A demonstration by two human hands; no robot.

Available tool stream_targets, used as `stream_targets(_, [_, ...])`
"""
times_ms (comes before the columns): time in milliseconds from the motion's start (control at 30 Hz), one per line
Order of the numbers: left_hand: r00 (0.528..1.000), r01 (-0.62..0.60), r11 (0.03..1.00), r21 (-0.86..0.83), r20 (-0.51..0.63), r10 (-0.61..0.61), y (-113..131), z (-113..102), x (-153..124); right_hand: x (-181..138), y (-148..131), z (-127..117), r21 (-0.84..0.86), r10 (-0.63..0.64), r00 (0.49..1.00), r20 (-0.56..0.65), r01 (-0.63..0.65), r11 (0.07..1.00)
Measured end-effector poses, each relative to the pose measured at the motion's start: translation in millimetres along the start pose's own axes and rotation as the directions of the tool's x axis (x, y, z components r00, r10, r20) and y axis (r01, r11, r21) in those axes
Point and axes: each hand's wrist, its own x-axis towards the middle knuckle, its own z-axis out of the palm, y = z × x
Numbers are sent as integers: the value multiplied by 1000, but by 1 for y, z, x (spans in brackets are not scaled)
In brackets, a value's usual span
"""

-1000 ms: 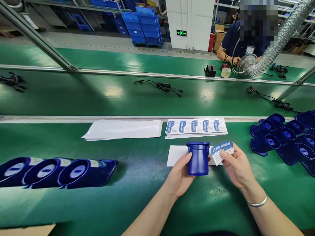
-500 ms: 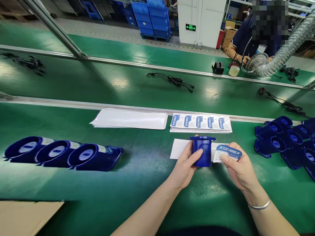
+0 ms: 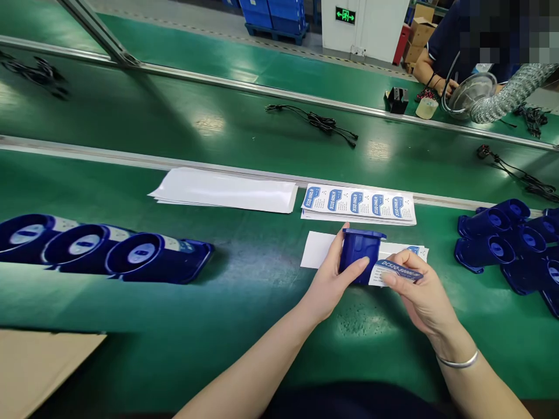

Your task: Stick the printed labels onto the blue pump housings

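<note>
My left hand (image 3: 334, 276) is wrapped round a dark blue plastic housing (image 3: 361, 250), cup-shaped with a flange at its top end. Between thumb and fingers, my right hand (image 3: 413, 288) pinches a white and blue sticker label (image 3: 395, 270) printed "DC520-5000L/H". The label's left end meets the housing's right side; whether it sticks there I cannot tell. Under both hands lies a label sheet (image 3: 315, 250), white at its left, with a printed label at its right end. Just behind it is a stack of printed label sheets (image 3: 358, 205).
White paper sheets (image 3: 227, 189) lie left of the labels. Three labelled blue housings (image 3: 151, 256) stand in a row at left, several more blue housings (image 3: 487, 250) at right. Cardboard (image 3: 48, 366) is at front left. Black cables (image 3: 321, 121) lie beyond the rail, and a person (image 3: 441, 52) sits across.
My right hand has brought the label leftward against the housing and tilted it. The housing has turned slightly in my left hand. The camera view has tipped downward.
</note>
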Motion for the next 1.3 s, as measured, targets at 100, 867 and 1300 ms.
stream_targets(100, [1000, 0, 1000, 25, 11, 0, -2, -1, 0, 0, 4, 2, 11, 41, 999, -18, -41, 999])
stream_targets(867, [983, 176, 983, -52, 71, -172, -1, -2, -2, 4, 12, 6, 111, 71, 996, -54, -65, 992])
stream_targets(1300, [986, 162, 986, -29, 54, -160, -2, -3, -1, 4, 10, 7, 117, 69, 995, -65, -62, 991])
